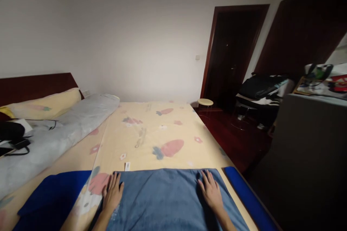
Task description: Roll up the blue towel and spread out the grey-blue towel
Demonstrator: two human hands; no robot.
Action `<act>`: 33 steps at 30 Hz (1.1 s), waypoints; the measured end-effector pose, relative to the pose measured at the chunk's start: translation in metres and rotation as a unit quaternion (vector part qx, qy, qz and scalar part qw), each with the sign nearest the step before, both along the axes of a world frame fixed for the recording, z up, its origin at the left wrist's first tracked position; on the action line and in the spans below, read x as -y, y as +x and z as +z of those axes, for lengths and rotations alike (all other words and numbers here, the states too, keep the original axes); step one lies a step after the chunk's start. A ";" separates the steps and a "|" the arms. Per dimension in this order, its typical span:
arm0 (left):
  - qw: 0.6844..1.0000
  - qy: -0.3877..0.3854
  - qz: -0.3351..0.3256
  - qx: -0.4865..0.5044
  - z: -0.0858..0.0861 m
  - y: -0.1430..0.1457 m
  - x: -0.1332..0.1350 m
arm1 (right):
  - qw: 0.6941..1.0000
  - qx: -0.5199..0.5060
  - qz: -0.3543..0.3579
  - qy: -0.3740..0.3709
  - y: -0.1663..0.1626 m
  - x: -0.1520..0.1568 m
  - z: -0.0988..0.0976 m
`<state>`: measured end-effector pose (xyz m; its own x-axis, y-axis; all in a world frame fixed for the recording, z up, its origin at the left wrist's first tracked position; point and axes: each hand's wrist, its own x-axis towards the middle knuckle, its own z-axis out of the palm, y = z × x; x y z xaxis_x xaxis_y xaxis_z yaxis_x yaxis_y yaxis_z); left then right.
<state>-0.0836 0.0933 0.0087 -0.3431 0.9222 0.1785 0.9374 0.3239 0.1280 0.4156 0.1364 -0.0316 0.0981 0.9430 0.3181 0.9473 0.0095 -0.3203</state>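
Observation:
A slate-blue piece of fabric [159, 198] lies spread flat on the bed, its near part running out of the bottom of the view. My left hand [112, 192] rests on its far left corner, fingers stretched forward, with nothing in them. On the far right part of the fabric lies my right hand [210, 190], palm down and fingers apart. A small white tag [127, 166] sticks out from the fabric's far edge, to the right of my left hand. Slight creases run across the cloth between the hands.
The bed's cream sheet [151, 126] has carrot and flower prints. Bright blue cloths [54, 195] lie at left and along the right edge [249, 195]. A grey quilt [81, 122], a pillow [46, 104] and a black bag [12, 131] are at left. A stool [205, 102] stands beyond.

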 end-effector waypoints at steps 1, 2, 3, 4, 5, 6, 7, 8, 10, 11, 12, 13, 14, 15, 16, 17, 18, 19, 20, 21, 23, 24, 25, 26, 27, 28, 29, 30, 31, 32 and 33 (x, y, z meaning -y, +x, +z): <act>1.000 -0.028 0.002 0.009 0.000 -0.003 -0.009 | 1.000 0.009 -0.018 -0.010 0.003 -0.011 -0.003; 0.998 -0.054 0.003 0.019 -0.002 -0.007 -0.016 | 0.999 0.016 -0.041 -0.020 0.009 -0.019 -0.007; 0.997 -0.074 0.005 0.026 -0.005 -0.012 -0.020 | 0.997 0.022 -0.065 -0.033 0.018 -0.026 -0.012; 0.996 -0.087 0.008 0.028 -0.008 -0.016 -0.023 | 0.995 0.024 -0.082 -0.046 0.028 -0.031 -0.017; 0.996 -0.090 0.011 0.026 -0.012 -0.021 -0.024 | 0.994 0.025 -0.092 -0.061 0.039 -0.034 -0.021; 0.996 -0.085 0.015 0.020 -0.016 -0.024 -0.024 | 0.992 0.024 -0.094 -0.076 0.048 -0.035 -0.023; 0.997 -0.076 0.018 0.012 -0.018 -0.025 -0.024 | 0.992 0.024 -0.093 -0.086 0.053 -0.036 -0.023; 0.998 -0.061 0.022 0.004 -0.020 -0.023 -0.024 | 0.991 0.026 -0.094 -0.088 0.055 -0.036 -0.022; 1.000 -0.013 0.012 -0.013 -0.018 -0.007 -0.024 | 0.993 0.036 -0.097 -0.063 0.042 -0.033 -0.012; 1.000 0.014 -0.016 -0.018 -0.016 0.008 -0.024 | 0.995 0.039 -0.078 -0.044 0.027 -0.030 -0.005; 0.997 0.035 -0.066 -0.016 -0.013 0.026 -0.023 | 0.998 0.037 -0.035 -0.028 0.008 -0.026 0.003; 0.990 0.048 -0.133 -0.007 -0.010 0.047 -0.023 | 0.999 0.029 0.034 -0.020 -0.014 -0.022 0.010; 0.976 0.045 -0.213 0.010 -0.007 0.069 -0.022 | 0.992 0.016 0.125 -0.026 -0.037 -0.016 0.017; 0.957 0.033 -0.286 0.029 -0.005 0.090 -0.020 | 0.979 0.001 0.201 -0.036 -0.059 -0.009 0.022; 0.938 0.017 -0.342 0.046 -0.003 0.110 -0.019 | 0.966 -0.010 0.252 -0.048 -0.078 -0.002 0.025; 0.921 0.001 -0.385 0.061 -0.003 0.125 -0.016 | 0.955 -0.016 0.290 -0.061 -0.093 0.005 0.026; 0.908 -0.010 -0.412 0.073 -0.003 0.137 -0.014 | 0.947 -0.018 0.314 -0.070 -0.104 0.012 0.026; 0.901 -0.015 -0.427 0.082 -0.005 0.144 -0.012 | 0.942 -0.015 0.327 -0.075 -0.110 0.018 0.025; 0.897 -0.015 -0.433 0.087 -0.006 0.148 -0.009 | 0.939 -0.011 0.335 -0.074 -0.113 0.023 0.023; 0.897 -0.011 -0.433 0.090 -0.008 0.148 -0.007 | 0.938 -0.006 0.340 -0.066 -0.112 0.027 0.021; 0.901 0.000 -0.425 0.089 -0.009 0.145 -0.003 | 0.941 0.002 0.337 -0.035 -0.109 0.032 0.017; 0.902 0.005 -0.422 0.087 -0.009 0.143 -0.001 | 0.944 0.003 0.330 -0.017 -0.109 0.033 0.015; 0.904 0.010 -0.420 0.083 -0.009 0.143 0.001 | 0.947 0.004 0.322 0.001 -0.109 0.034 0.013; 0.905 0.016 -0.417 0.080 -0.008 0.143 0.002 | 0.950 0.005 0.312 0.017 -0.111 0.035 0.012; 0.907 0.023 -0.414 0.076 -0.007 0.144 0.004 | 0.953 0.006 0.301 0.031 -0.113 0.037 0.011; 0.908 0.028 -0.410 0.074 -0.007 0.145 0.005 | 0.956 0.008 0.289 0.043 -0.116 0.038 0.011; 0.910 0.030 -0.407 0.072 -0.007 0.146 0.007 | 0.958 0.009 0.282 0.052 -0.118 0.040 0.010; 0.911 0.028 -0.406 0.071 -0.008 0.147 0.008 | 0.958 0.009 0.280 0.057 -0.119 0.041 0.010; 0.911 0.027 -0.406 0.069 -0.009 0.146 0.008 | 0.958 0.005 0.282 0.059 -0.119 0.042 0.011; 0.911 0.028 -0.406 0.064 -0.010 0.144 0.008 | 0.957 -0.001 0.283 0.059 -0.117 0.042 0.012; 0.912 0.034 -0.404 0.057 -0.010 0.140 0.007 | 0.958 -0.010 0.281 0.056 -0.113 0.040 0.014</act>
<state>0.0566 0.0868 -0.0016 0.4235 0.8706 0.2503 0.8460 -0.4789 0.2343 0.3024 0.0961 -0.0173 -0.4075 0.8089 0.4239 0.7764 0.5512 -0.3056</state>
